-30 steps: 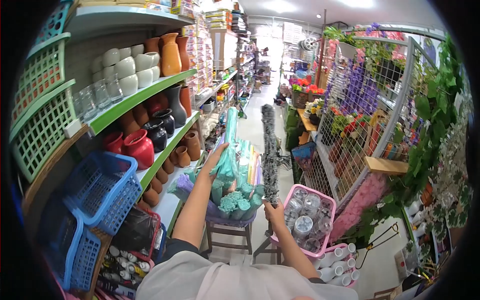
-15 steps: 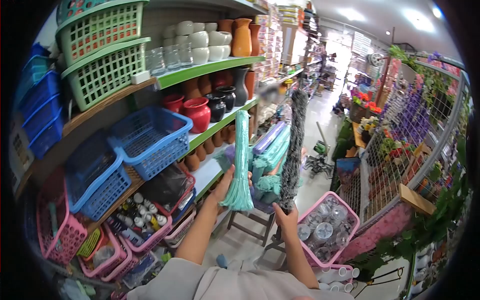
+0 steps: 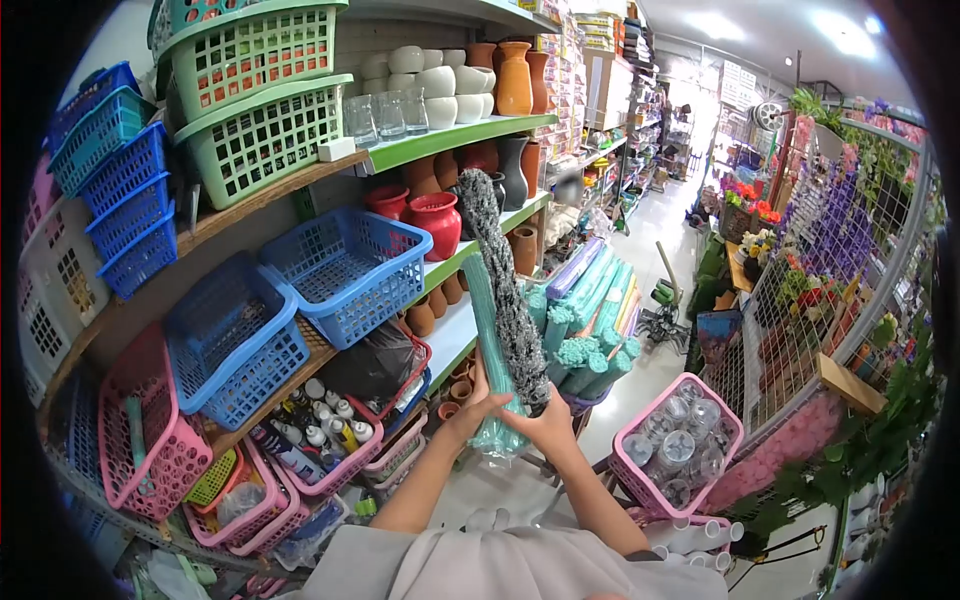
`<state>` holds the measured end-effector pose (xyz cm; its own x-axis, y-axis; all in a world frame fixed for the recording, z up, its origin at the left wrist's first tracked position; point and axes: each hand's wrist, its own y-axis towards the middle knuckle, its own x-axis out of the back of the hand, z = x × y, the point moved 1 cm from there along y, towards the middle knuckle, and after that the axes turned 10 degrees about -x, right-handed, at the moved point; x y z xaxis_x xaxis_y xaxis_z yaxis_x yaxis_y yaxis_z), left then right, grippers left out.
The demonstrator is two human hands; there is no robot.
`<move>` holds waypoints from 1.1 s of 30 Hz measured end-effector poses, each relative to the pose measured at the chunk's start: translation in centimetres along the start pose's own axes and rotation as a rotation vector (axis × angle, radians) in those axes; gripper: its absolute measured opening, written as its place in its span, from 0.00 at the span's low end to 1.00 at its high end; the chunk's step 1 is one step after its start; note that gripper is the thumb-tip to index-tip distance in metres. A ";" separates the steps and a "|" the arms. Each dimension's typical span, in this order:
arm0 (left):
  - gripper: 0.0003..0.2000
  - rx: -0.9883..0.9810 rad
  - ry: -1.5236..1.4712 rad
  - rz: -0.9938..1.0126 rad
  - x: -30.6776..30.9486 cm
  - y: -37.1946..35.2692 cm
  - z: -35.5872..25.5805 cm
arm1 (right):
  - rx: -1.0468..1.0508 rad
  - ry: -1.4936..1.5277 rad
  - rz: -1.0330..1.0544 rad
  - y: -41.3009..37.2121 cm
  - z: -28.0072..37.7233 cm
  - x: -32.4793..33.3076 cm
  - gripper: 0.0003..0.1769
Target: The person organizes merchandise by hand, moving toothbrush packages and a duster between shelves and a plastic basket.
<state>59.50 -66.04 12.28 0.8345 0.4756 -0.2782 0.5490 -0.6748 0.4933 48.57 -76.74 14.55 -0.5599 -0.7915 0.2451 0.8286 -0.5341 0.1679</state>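
My left hand (image 3: 467,412) is closed around a teal bundle of thin stems in clear plastic (image 3: 482,305), held upright with its lower end flared. A dark grey, fuzzy bundle (image 3: 508,300), which looks like pipe cleaners, stands tilted against its right side. My right hand (image 3: 552,424) grips the lower end of the grey bundle, with fingers close to the teal one's base. Beyond my right hand, several similar teal bundles (image 3: 590,355) lie stacked with a purple one (image 3: 577,265) among them. Some fingers are hidden behind the bundles.
Blue baskets (image 3: 345,270) and red vases (image 3: 434,222) fill the left shelves. A pink basket of clear plastic items (image 3: 675,450) stands low at right, beside a wire rack (image 3: 800,300) with artificial flowers. An aisle floor (image 3: 655,240) runs ahead.
The grey bundle has moved left and now leans against the teal bundle. My hands have come together, and the view has shifted, showing more of the stacked teal bundles.
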 end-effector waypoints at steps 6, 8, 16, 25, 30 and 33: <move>0.54 0.100 -0.004 0.054 1.9 -2.3 -2.6 | 0.032 0.010 -0.009 -1.0 -0.4 -3.0 0.35; 0.52 0.135 -0.059 0.053 3.2 -3.0 -2.7 | 0.085 0.049 -0.064 -1.6 -0.6 -4.3 0.34; 0.37 0.276 -0.208 0.115 6.2 -6.1 -1.5 | -0.007 0.164 -0.106 -4.3 -0.8 -6.6 0.25; 0.23 0.154 -0.230 0.006 9.2 -6.6 -1.6 | -0.017 0.294 -0.248 -6.4 -4.9 -5.6 0.21; 0.22 0.205 -0.275 0.023 10.9 -7.3 -1.1 | -0.078 -0.115 -0.191 -9.1 -5.6 -3.5 0.27; 0.21 0.234 -0.287 0.037 10.7 -7.3 -1.5 | 0.014 -0.396 -0.177 -10.8 -6.9 -3.0 0.24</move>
<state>64.34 -55.23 6.97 0.8150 0.2928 -0.5001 0.4863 -0.8150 0.3153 41.26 -70.65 5.47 -0.6533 -0.5111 0.5585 0.7208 -0.6455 0.2524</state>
